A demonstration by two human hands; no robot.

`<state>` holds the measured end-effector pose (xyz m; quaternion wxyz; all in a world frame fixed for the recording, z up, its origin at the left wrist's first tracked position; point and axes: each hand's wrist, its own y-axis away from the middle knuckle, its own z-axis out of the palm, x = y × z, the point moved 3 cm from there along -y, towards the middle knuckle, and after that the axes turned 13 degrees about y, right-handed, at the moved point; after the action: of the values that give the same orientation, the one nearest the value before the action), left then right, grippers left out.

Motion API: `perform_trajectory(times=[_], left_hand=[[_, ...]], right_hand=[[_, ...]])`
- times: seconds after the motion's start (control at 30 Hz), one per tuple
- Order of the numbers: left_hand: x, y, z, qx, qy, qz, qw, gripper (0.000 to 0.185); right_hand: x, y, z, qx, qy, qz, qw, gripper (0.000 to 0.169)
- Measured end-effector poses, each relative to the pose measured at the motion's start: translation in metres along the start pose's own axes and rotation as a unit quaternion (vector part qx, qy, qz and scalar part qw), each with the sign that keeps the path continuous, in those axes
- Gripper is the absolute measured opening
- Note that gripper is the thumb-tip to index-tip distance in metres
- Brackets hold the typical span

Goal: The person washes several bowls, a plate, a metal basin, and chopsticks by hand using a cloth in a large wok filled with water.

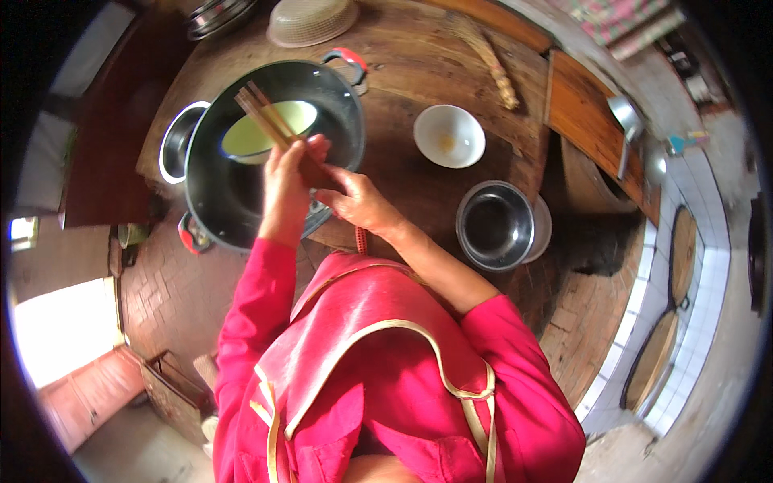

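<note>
My left hand (287,184) is closed around several wooden chopsticks (266,119), whose thin ends point up and away to the left. At their thicker lower end, my right hand (365,202) has its thumb and fingers closed on the same bundle. Both hands are over the near right part of a large dark wok (235,202) with red-and-black handles. Inside the wok is a pale yellow-green bowl (250,136), partly hidden behind the chopsticks; whether it holds liquid is hard to tell.
A white bowl (448,124) with a yellowish spot inside stands right of the wok on the wooden table (392,115). Metal basins (495,226) (175,145) sit at the right and left edges. Farther back lie a woven-textured basket (313,21) and a straw brush (492,63).
</note>
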<state>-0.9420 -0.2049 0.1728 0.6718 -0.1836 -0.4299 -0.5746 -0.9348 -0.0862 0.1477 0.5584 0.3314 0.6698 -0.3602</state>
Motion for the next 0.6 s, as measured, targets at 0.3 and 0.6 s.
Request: perform_trajectory(times=[0.3, 0.6], left_hand=[[0.000, 0.012, -0.009, -0.053, -0.004, 0.001, 0.999, 0.030], [-0.027, 0.003, 0.028, -0.064, -0.066, -0.052, 0.994, 0.041]], right_hand=[[0.001, 0.013, 0.020, 0.021, -0.014, -0.022, 0.999, 0.031], [0.075, 0.038, -0.109, 0.182, -0.097, 0.136, 0.969, 0.024]])
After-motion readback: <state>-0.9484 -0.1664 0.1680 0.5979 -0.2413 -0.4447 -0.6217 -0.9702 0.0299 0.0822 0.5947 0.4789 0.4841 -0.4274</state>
